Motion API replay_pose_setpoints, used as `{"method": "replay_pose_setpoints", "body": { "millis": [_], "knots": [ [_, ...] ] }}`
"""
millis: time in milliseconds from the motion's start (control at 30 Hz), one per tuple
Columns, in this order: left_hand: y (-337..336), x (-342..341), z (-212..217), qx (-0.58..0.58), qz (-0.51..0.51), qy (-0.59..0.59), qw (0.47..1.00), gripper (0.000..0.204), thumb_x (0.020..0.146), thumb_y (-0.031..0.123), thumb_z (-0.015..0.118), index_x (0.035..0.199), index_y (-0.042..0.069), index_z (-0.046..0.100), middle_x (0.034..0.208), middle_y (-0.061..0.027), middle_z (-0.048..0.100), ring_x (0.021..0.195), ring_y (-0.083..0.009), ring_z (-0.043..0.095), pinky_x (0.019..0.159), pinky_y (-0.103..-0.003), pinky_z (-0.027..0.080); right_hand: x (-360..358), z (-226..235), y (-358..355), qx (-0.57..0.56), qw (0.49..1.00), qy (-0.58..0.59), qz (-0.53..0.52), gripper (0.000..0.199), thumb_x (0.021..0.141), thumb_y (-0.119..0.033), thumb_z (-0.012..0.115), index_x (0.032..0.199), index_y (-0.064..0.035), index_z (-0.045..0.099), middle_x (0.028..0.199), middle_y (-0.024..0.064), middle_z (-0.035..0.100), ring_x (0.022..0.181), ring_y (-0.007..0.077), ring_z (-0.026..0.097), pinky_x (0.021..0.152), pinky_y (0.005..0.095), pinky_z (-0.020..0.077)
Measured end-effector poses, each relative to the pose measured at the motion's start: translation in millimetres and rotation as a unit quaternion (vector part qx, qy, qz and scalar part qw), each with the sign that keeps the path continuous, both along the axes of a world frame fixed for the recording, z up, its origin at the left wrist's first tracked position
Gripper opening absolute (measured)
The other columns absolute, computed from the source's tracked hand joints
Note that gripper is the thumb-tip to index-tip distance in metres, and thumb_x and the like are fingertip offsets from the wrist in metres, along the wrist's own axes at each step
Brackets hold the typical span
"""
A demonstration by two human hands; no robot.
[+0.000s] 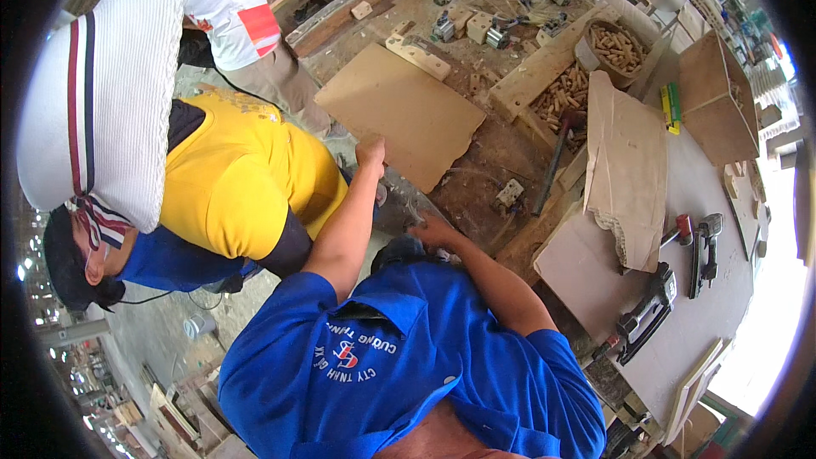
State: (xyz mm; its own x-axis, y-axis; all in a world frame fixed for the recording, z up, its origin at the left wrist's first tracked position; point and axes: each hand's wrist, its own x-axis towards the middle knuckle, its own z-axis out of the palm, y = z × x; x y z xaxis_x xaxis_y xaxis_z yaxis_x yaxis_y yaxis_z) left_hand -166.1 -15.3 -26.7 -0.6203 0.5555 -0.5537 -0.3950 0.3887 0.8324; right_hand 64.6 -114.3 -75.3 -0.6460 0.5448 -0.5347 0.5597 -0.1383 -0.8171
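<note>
Left hand (371,151) closed on the near edge of a flat brown board (399,110), fingers curled over that edge, gripping it. Board lying across the cluttered workbench (484,161), stretching from the hand toward 12 and 1 o'clock. Right hand (432,228) lower, at about 4 o'clock from the left hand, resting against a dark, partly hidden object at the bench edge; open or closed: cannot tell. Board clear of the right hand, up at its 11 o'clock.

Beyond the board, at 1 o'clock, small wooden blocks and metal fittings (501,21) scattered among thin hoses. At 2 o'clock, a round basket of wooden dowels (619,49), more dowels (563,89) spilled just beside it. At 3 o'clock from the right hand, a carved pale panel (629,170) lying on a grey tabletop (722,289). Two nail guns there: one (648,310) at 4 o'clock, another (705,251) farther right. At 9 o'clock, a person in a yellow top (238,178) bending low beside the bench, another person in white and red (229,8) at 11 o'clock.
</note>
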Motion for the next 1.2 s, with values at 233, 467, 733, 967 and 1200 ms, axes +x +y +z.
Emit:
{"method": "replay_pose_setpoints", "body": {
  "millis": [233,467,733,967,1200],
  "knots": [
    [0,-1,1,0.011,0.031,-0.033,0.999,0.041,0.101,0.018,0.067,0.137,0.0,0.06,0.126,-0.0177,0.07,0.107,-0.0328,0.072,0.083,-0.054,0.062,19,-3,-17,0.103,0.988,0.018,0.116,0.066,0.1,-0.047,0.068,0.146,-0.0012,0.059,0.141,0.0222,0.066,0.128,0.0321,0.064,0.112,0.045,0.0492],
    [-24,-22,16,0.05,0.1,0.118,0.987,0.046,0.109,0.029,0.049,0.137,-0.006,0.057,0.133,-0.0209,0.066,0.115,-0.0351,0.067,0.096,-0.048,0.059,171,233,43,0.302,0.943,0.111,-0.087,0.039,0.1,-0.028,0.072,0.13,-0.003,0.07,0.143,0.0155,0.067,0.131,0.0286,0.065,0.11,0.0396,0.0517],
    [-11,16,45,0.215,0.08,0.108,0.967,0.028,0.107,0.025,0.055,0.114,-0.001,0.061,0.104,-0.0073,0.063,0.095,-0.0191,0.06,0.085,-0.038,0.053,372,244,136,0.268,0.713,-0.488,-0.426,0.107,0.083,-0.058,0.082,0.166,-0.0127,0.032,0.158,0.0288,0.048,0.145,0.0472,0.047,0.119,0.0567,0.0405],
    [-7,70,59,0.246,-0.016,0.066,0.967,0.02,0.105,0.022,0.064,0.107,0.003,0.062,0.099,-0.0011,0.062,0.089,-0.0118,0.055,0.082,-0.032,0.049,407,244,125,0.19,0.832,-0.027,-0.521,0.043,0.091,-0.033,0.081,0.115,0.0027,0.077,0.098,0.01,0.078,0.086,0.0184,0.073,0.075,0.0304,0.0566],
    [-22,176,123,0.245,-0.165,-0.056,0.954,0.02,0.099,0.019,0.07,0.109,0.005,0.062,0.103,-0.0039,0.066,0.088,-0.0142,0.066,0.066,-0.034,0.059,473,329,25,0.293,0.664,0.152,-0.671,0.037,0.102,-0.028,0.071,0.127,-0.0004,0.071,0.108,0.0045,0.075,0.098,0.0136,0.07,0.086,0.0307,0.0567]
  ]
}}
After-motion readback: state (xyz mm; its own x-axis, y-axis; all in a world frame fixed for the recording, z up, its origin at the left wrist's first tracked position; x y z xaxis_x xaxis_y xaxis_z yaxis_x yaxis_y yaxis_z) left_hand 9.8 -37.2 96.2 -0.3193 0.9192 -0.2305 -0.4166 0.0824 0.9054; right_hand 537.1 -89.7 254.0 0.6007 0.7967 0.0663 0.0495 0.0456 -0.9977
